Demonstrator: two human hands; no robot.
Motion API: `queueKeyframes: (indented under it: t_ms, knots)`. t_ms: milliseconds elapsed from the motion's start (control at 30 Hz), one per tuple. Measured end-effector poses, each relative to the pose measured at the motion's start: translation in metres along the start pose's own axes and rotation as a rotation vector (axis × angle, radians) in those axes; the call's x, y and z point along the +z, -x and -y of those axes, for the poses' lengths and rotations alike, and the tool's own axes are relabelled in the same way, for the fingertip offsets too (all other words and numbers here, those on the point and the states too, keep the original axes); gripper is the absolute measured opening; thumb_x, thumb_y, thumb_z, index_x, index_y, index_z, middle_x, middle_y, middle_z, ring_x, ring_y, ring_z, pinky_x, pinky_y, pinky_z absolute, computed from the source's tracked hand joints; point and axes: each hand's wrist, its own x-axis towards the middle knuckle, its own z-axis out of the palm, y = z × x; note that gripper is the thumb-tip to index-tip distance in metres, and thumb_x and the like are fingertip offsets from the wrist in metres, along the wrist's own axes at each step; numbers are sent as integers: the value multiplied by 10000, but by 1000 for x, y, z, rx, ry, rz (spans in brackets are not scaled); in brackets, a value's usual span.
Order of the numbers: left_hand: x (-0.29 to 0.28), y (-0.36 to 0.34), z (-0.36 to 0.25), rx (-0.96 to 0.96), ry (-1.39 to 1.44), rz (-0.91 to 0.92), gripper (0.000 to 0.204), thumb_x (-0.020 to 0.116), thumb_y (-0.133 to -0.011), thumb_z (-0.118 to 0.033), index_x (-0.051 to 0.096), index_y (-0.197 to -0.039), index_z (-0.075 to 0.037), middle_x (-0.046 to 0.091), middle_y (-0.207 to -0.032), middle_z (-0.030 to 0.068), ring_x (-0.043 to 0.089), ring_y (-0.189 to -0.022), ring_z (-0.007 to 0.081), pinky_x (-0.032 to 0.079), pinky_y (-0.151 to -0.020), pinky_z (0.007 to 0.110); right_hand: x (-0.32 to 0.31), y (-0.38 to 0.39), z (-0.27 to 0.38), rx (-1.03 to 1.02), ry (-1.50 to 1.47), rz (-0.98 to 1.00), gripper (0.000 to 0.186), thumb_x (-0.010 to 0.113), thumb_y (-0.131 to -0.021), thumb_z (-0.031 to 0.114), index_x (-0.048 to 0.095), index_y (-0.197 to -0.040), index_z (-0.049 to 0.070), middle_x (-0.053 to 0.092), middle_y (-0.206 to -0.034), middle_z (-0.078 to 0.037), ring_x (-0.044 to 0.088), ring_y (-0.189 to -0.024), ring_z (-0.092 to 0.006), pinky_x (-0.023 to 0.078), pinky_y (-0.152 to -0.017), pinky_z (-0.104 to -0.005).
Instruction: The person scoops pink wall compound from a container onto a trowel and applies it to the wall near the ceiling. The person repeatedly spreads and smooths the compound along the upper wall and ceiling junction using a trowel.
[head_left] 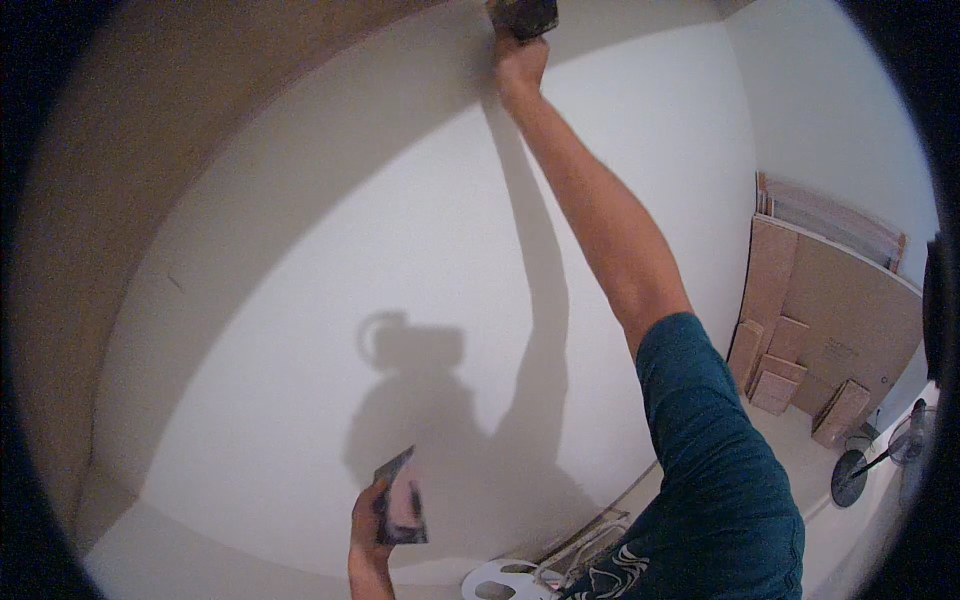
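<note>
My right hand (pixel 520 70) is raised at the top of the view, closed on a dark, stained flat tool (pixel 525 15) at the upper white wall (pixel 630 150); whether it touches the wall is hard to tell. Low in the middle, my left hand (pixel 368 520) grips a wide metal blade (pixel 398 500) with a pinkish patch on its face. My shadow falls across the wall between them.
Brown boards (pixel 840 300) and smaller offcuts (pixel 780 385) lean at the right. A black standing fan (pixel 905 440) is beside them. Below is a white object with cutouts (pixel 490 580) and a pale frame (pixel 600 530). A brown surface (pixel 70 250) borders the left.
</note>
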Motion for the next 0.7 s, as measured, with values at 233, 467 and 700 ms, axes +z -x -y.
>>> queueKeyframes:
  t_ms: [233, 467, 700]
  knots:
    - [-191, 50, 91, -29, 184, -248, 453, 560, -959, -342, 531, -1305, -52, 671, -1178, 94, 650, -899, 202, 536, -744, 348, 9, -70, -31, 128, 170, 118, 545, 603, -935, 500, 624, -802, -28, 539, -690, -60, 513, -657, -205, 440, -585, -367]
    - [-295, 107, 227, -171, 104, -211, 732, 579, -964, -480, 325, -1530, -93, 612, -1320, 45, 558, -690, 82, 433, -511, 233, 45, -102, -97, -58, 324, 89, 475, 546, -984, 434, 636, -911, -27, 622, -727, -64, 528, -667, -212, 442, -593, -361]
    - [-303, 113, 253, -178, 163, -245, 755, 556, -983, -482, 295, -1574, -92, 573, -1392, 51, 552, -664, 58, 412, -453, 199, 67, -23, -31, -313, -42, -30, 489, 545, -1007, 437, 607, -952, -45, 656, -797, -90, 533, -730, -199, 464, -644, -344]
